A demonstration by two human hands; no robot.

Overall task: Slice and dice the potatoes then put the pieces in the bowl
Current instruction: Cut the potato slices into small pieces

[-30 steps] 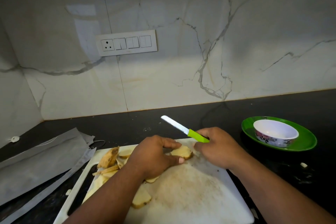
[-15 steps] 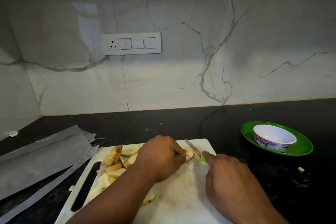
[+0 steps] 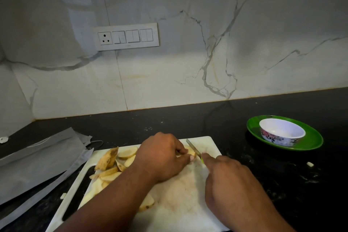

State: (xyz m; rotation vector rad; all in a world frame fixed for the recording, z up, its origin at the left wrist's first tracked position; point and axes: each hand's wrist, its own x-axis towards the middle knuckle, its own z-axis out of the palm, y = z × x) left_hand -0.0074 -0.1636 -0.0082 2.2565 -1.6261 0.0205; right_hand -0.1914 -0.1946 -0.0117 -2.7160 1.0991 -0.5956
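Head view, near to far, with places given from the white plastic cutting board [image 3: 180,203]. Over its near right part the right hand [image 3: 231,188] is curled round the green-handled knife [image 3: 194,149], blade set across a pale potato piece [image 3: 191,151] near the board's far edge. The left hand [image 3: 162,156], fingers curled, pinches that piece. Sliced potato wedges [image 3: 111,171] are heaped on the board's left part. Left of the board lie grey pouches [image 3: 37,164]. Right of and beyond the board, well apart, a white floral bowl [image 3: 282,132], seemingly empty, sits on a green round plate [image 3: 312,141]. Step in hand: slicing; the next move likely calls for a downward stroke clear of the fingertips.
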